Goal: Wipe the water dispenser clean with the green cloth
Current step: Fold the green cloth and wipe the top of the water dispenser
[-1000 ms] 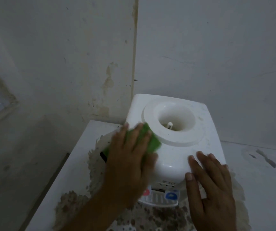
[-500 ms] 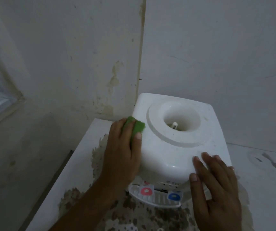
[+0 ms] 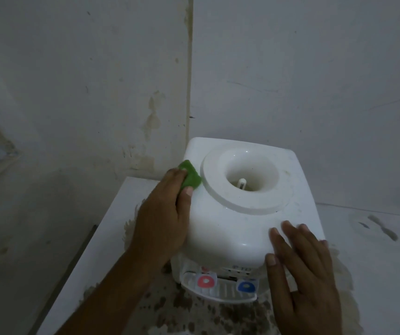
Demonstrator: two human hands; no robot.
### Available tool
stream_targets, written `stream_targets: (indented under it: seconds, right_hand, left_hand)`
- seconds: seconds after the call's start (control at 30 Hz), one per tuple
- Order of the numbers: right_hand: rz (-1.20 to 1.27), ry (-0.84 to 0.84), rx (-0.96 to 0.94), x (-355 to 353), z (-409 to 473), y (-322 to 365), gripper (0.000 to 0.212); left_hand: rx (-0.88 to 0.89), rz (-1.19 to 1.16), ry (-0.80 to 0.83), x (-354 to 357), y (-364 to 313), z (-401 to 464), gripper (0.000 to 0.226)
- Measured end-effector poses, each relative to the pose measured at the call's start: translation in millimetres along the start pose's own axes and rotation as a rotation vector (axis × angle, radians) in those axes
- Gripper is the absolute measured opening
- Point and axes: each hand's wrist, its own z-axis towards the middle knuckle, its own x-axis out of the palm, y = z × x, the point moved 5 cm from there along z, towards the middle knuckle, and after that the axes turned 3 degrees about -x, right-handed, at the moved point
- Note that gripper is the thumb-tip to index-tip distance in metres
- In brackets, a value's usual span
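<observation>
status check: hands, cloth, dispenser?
Left hand pressing green cloth on water dispenser top-left edge. Right hand flat, bracing front-right. Nothing in the way.

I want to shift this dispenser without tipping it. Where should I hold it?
Probably clasp the water dispenser by its flat left and right side walls, coming in from the front. The rounded top edge under the right hand offers fingers no purchase, and the drip tray looks flimsy.
</observation>
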Motion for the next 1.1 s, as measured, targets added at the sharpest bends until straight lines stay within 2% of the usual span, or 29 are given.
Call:
stream_targets:
  seconds: [0.2,0.27,0.33,0.47,0.53,0.67,0.73,0.8,0.93,1.1]
  right_hand:
    - [-0.004,-0.012,-0.006,-1.2,0.8,1.2,0.047]
    - [-0.019,-0.011,-0.012,-1.0,0.5,1.0,0.048]
    - [-0.021,-0.002,-0.015,-0.7,1.5,0.5,0.048]
    - [-0.008,0.002,-0.016,-0.6,2.7,0.2,0.048]
    - [0.000,-0.003,-0.006,-1.1,1.6,0.1,0.047]
    - [0.000,-0.016,-0.007,-2.1,0.0,-0.5,0.045]
    - [0.003,-0.018,-0.008,-2.0,1.2,-0.4,0.046]
    - [0.017,-0.012,-0.005,-2.2,2.9,0.1,0.046]
    - [0.009,-0.005,-0.009,-0.7,2.6,-1.0,0.046]
    - [0.011,-0.009,0.005,2.2,2.9,-2.5,0.046]
  left_hand:
    - [0.492,0.190,0.068,11.5,-40.7,-55.5,0.040]
    - [0.578,0.231,0.092,15.4,-46.9,-64.7,0.041]
    - [0.513,0.259,0.068,14.2,-42.1,-56.0,0.044]
    - [0.238,0.237,-0.001,4.9,-25.7,-23.1,0.047]
    - [0.265,0.240,0.017,7.8,-28.0,-26.4,0.045]
    - [0.532,0.240,0.060,14.9,-38.3,-60.0,0.042]
    - [0.478,0.221,0.061,12.5,-32.9,-57.3,0.045]
    - [0.334,0.196,0.070,6.3,-29.7,-38.5,0.049]
    - [0.097,0.047,0.233,5.1,-26.3,22.2,0.055]
    - [0.054,0.040,0.405,25.5,-26.9,103.5,0.044]
